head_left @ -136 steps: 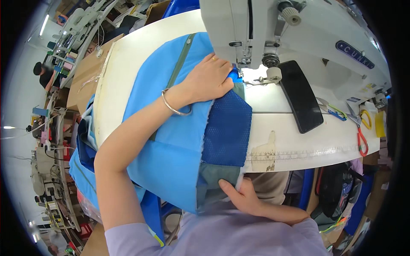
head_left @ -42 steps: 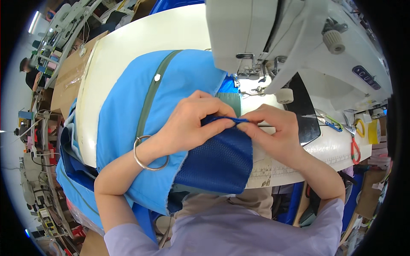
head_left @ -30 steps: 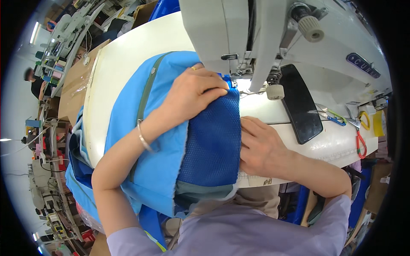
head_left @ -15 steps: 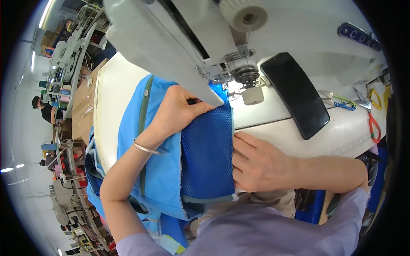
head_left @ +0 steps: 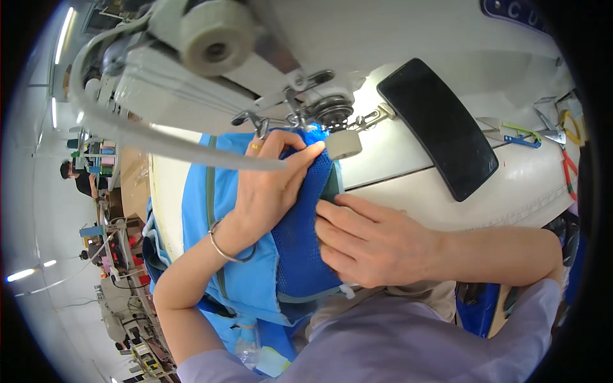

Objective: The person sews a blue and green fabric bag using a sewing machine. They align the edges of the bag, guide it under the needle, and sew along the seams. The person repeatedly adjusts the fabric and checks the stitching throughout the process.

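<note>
A light blue fabric piece [head_left: 196, 185] with a darker blue mesh panel [head_left: 300, 249] lies under the head of a sewing machine [head_left: 217, 96]. My left hand [head_left: 268, 185], a bangle on its wrist, pinches the mesh near the stitching area, thumb and index finger together. Part of that hand is behind the machine's pale curved tube. Closed on the panel's right edge, my right hand [head_left: 377, 246] has its fingers bent over the mesh. A grey-green strip of fabric [head_left: 331, 185] shows beside the mesh edge. The needle point cannot be made out.
A black phone [head_left: 440, 131] lies on the machine bed, right of the needle area. Farther right are small snips [head_left: 520, 137] and red-handled scissors [head_left: 568, 172]. At far left, a person [head_left: 80, 179] is near other machines and shelves.
The mesh's right edge has turned inward, exposing the grey-green strip. My left hand's fingers have risen along the mesh, and my right hand has shifted left with the edge. The view has also shifted.
</note>
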`<state>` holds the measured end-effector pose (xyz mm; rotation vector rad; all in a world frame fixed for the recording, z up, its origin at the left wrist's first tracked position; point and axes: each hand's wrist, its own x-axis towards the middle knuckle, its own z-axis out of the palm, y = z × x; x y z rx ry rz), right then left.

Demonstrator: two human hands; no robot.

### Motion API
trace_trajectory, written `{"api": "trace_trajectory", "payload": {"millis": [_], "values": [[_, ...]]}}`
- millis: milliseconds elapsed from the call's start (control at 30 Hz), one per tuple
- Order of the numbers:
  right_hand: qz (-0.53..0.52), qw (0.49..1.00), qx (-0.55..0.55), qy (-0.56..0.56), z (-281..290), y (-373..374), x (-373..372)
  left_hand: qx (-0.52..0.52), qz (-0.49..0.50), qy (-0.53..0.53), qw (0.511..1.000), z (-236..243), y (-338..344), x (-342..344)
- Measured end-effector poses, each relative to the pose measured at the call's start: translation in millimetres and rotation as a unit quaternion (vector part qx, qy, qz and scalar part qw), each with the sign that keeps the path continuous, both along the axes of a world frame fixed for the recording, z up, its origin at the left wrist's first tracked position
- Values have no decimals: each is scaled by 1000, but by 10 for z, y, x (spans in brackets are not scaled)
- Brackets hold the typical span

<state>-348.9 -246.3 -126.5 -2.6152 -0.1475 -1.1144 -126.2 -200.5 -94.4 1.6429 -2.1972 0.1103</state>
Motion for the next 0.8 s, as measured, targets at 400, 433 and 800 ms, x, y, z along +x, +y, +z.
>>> {"api": "trace_trajectory", "payload": {"millis": [400,433,800], "values": [[-34,999,16,19,-21,3,12,-56,66,19,996,-107,86,-57],[-48,998,8,30,-23,-4,13,-64,74,28,995,-122,99,-50],[-147,977,14,154,36,-191,91,-48,73,124,988,-95,10,-56]]}}
